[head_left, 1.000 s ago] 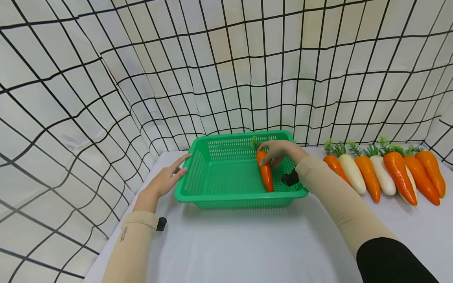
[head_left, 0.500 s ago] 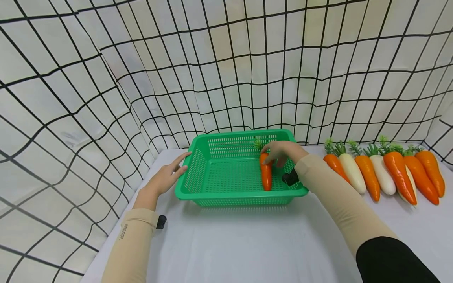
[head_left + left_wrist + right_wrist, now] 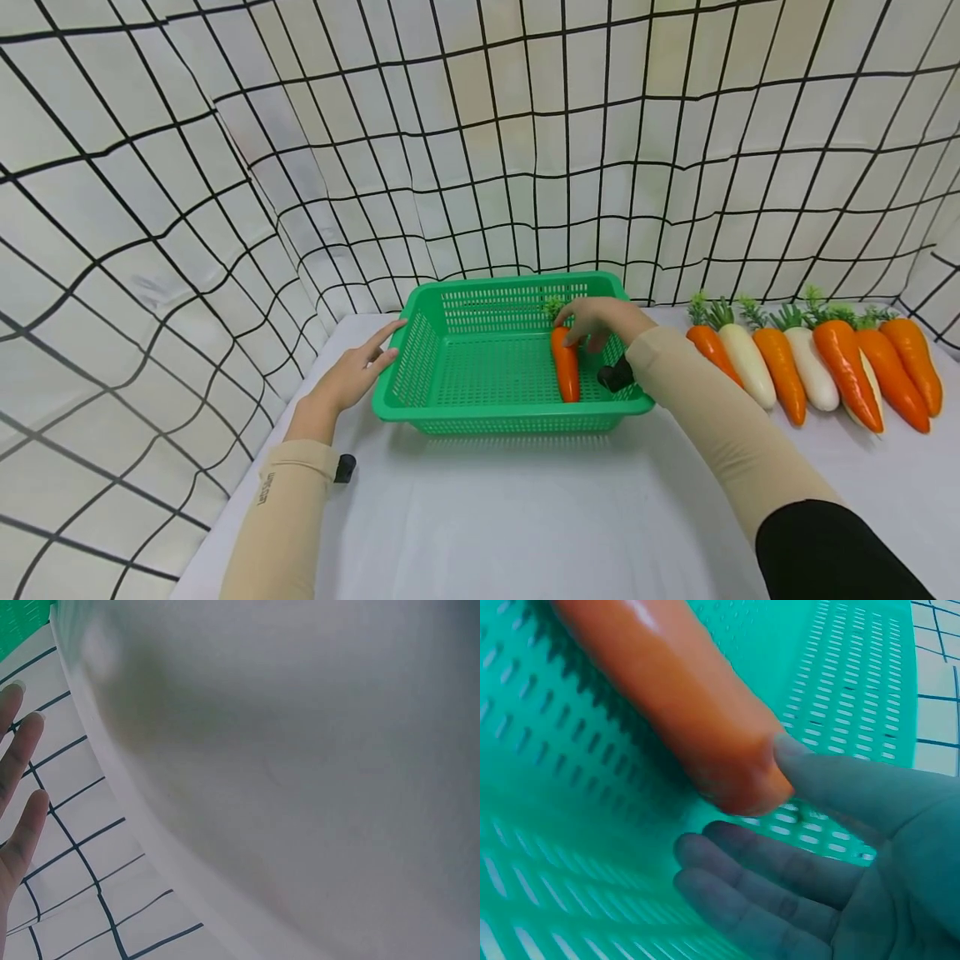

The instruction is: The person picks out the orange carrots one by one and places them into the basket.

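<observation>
An orange carrot (image 3: 566,375) with a green leafy top lies in the right part of a green plastic basket (image 3: 480,414), pointing toward the front. My right hand (image 3: 596,319) reaches over the basket's right side and pinches the carrot near its leafy end. In the right wrist view the thumb (image 3: 832,780) presses on the carrot (image 3: 682,697), while several fingers sit apart below it; the index finger is mostly hidden. With fingers extended, my left hand (image 3: 348,379) touches the basket's left rim. Three fingertips of it show in the left wrist view.
To the right on the white table (image 3: 510,517), several carrots (image 3: 780,375) and white radishes (image 3: 747,367) lie in a row, leaves toward the back. A black net (image 3: 480,158) over white sheeting rises behind the basket and along the left.
The carrot has shifted right within the basket and turned slightly, its tip swinging left and then slightly back right. My right hand has stayed close over it. The left hand keeps its place on the rim.
</observation>
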`<state>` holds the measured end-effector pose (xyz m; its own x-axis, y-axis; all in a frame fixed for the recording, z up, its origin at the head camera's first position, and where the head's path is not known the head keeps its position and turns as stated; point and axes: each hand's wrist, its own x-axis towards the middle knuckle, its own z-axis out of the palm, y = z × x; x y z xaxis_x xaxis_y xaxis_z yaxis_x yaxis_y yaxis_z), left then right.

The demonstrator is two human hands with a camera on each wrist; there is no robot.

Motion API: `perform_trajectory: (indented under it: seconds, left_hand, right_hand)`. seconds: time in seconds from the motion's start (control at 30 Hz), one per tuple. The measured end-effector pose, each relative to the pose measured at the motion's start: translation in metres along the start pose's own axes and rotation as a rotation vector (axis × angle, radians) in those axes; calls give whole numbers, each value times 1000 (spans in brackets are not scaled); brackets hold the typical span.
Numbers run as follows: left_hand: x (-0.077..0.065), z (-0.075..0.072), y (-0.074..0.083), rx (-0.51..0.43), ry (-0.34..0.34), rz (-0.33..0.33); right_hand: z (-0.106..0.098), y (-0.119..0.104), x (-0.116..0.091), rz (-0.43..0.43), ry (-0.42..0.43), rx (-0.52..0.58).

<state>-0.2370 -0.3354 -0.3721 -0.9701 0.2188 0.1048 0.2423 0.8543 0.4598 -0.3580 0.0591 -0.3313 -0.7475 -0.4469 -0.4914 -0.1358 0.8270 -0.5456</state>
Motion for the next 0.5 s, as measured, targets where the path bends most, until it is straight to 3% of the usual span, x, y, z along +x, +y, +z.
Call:
perform_trajectory:
  seconds: [0.13,0.3,0.5]
  left_hand:
    - [1,-1,1,10,-7,-3]
    - [2,-3,1,21,0,-7]
    - [1,-2,2,5,-16,-22]
  right_hand:
    - [-7,-3,-8,-32,17,-38]
    - [-24,-8,-23,-133,66,-93]
    - [-39,-1,-45,-233,122,-48]
